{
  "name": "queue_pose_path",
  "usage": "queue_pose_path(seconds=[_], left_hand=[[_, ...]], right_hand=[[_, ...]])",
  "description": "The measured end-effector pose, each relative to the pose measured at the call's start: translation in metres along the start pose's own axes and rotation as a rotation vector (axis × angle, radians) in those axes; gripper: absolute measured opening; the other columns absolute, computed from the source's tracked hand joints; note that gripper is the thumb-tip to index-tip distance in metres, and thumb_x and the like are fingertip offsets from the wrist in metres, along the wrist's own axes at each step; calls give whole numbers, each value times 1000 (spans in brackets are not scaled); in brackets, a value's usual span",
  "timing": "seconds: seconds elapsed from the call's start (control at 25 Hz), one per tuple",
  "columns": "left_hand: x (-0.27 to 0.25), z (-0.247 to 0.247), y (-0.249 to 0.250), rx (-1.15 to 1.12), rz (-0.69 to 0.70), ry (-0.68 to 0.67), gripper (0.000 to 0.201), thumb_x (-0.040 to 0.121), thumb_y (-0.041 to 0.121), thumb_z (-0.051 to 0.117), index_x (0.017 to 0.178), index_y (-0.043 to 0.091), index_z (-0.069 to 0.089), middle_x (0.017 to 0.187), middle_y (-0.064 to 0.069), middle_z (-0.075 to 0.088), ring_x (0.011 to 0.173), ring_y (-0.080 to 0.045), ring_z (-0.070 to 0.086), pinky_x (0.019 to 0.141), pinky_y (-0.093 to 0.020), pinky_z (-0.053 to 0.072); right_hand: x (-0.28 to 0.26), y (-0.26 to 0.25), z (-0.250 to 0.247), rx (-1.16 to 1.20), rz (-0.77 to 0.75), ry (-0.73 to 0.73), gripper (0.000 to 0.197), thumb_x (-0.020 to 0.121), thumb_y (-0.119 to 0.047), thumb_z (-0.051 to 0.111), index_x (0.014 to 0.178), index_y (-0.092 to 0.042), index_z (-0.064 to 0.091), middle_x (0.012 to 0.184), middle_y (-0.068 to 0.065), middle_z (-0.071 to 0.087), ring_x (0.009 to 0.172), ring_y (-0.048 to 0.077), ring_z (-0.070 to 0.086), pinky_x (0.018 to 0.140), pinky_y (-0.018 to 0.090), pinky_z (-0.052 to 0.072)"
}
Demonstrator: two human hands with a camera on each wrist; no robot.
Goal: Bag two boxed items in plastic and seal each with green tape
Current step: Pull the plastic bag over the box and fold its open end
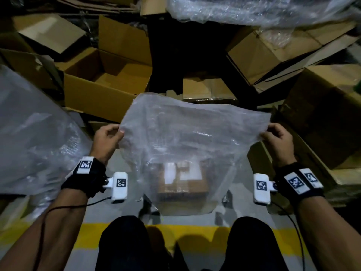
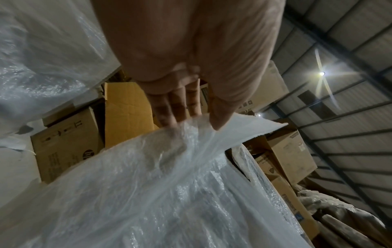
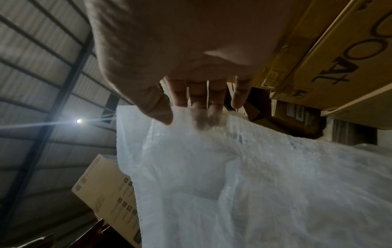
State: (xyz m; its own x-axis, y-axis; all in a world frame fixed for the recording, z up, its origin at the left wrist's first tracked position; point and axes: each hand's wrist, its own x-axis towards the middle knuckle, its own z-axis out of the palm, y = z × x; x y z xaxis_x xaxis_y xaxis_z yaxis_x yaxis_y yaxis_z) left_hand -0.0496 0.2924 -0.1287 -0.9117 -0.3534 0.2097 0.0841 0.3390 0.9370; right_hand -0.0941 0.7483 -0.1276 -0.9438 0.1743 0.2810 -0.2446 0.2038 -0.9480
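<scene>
left grip: left hand (image 1: pixel 106 137) pinches the left edge of the plastic bag (image 1: pixel 187 137); thumb on the near face, fingers (image 2: pixel 169 110) behind the film.
right grip: right hand (image 1: pixel 278 138) pinches the bag's right edge the same way, thumb in front, fingers (image 3: pixel 199 99) showing through the plastic.
bag: clear bubble-textured film, stretched wide between both hands, held up off the floor (image 1: pixel 195 219), upper edge away from the person.
box: small taped cardboard box (image 1: pixel 182 179) sits inside the bag at its lower middle, white labels on its top face, seen through the film.
tape: cannot tell, none made out on the bag.
below bag: grey floor with a yellow stripe (image 1: pixel 84 237); the person's dark-clad knees (image 1: pixel 125 241) either side of the bag's bottom.
left of bag: big heap of clear plastic wrap (image 1: pixel 33 133).
beyond bag: open cardboard cartons (image 1: pixel 105 81), more bubble wrap (image 1: pixel 254 10) above them.
right of bag: stacked flat cartons (image 1: pixel 322 122).
</scene>
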Motion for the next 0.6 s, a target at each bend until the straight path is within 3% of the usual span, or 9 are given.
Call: queue_pose_path(seconds=[0.08, 0.16, 0.2, 0.28, 0.4, 0.48, 0.6], left_hand=[[6, 2, 6, -17, 12, 37, 18, 94, 2, 53, 100, 19, 55, 90, 7, 59, 78, -7, 57, 53, -10, 47], [10, 4, 10, -30, 2, 16, 21, 97, 11, 50, 115, 22, 48, 101, 8, 57, 86, -7, 56, 56, -23, 49], [11, 4, 12, -10, 10, 0, 18, 99, 17, 49, 115, 24, 49, 101, 8, 59, 85, -8, 57, 57, -28, 47], [15, 1, 14, 60, 51, 8, 11, 101, 23, 45, 101, 21, 56, 87, 4, 60, 75, -17, 55, 55, -29, 43], [25, -16, 15, 91, 63, 111, 34, 100, 32, 45, 88, 4, 60, 78, -8, 52, 75, -18, 44, 57, -30, 35], [32, -26, 15, 58, 33, 193, 49, 96, 40, 46, 85, -6, 59, 76, -9, 49, 72, -17, 41, 60, -31, 34], [30, -30, 26, 59, 18, 214, 22, 100, 19, 46, 88, 4, 58, 68, -3, 51, 63, -10, 45, 53, -21, 40]], right_hand=[[-4, -10, 2, 26, -20, -32, 7, 95, -14, 58, 100, -13, 63, 94, -3, 65, 82, 2, 64, 69, 14, 52], [-5, -15, 6, 4, -44, -35, 13, 98, -19, 55, 90, -12, 63, 85, 0, 64, 70, -3, 62, 61, 12, 50], [-5, -17, 7, -2, -37, -16, 16, 98, -19, 54, 88, -12, 63, 83, 0, 63, 66, -3, 61, 60, 12, 50], [-2, -22, 7, 29, -9, 39, 14, 98, -14, 52, 95, -9, 65, 86, -1, 64, 67, -4, 62, 60, 11, 50], [7, -26, 1, -15, 0, 107, 13, 98, -13, 52, 93, -14, 64, 88, -2, 63, 70, -4, 61, 61, 12, 50], [16, -32, -5, -27, 25, 152, 12, 98, -15, 53, 91, -16, 63, 86, -4, 61, 66, -7, 60, 58, 12, 48], [31, -36, -13, -21, 80, 240, 12, 97, -20, 55, 94, -14, 66, 85, -1, 61, 65, 0, 58, 50, 9, 46]])
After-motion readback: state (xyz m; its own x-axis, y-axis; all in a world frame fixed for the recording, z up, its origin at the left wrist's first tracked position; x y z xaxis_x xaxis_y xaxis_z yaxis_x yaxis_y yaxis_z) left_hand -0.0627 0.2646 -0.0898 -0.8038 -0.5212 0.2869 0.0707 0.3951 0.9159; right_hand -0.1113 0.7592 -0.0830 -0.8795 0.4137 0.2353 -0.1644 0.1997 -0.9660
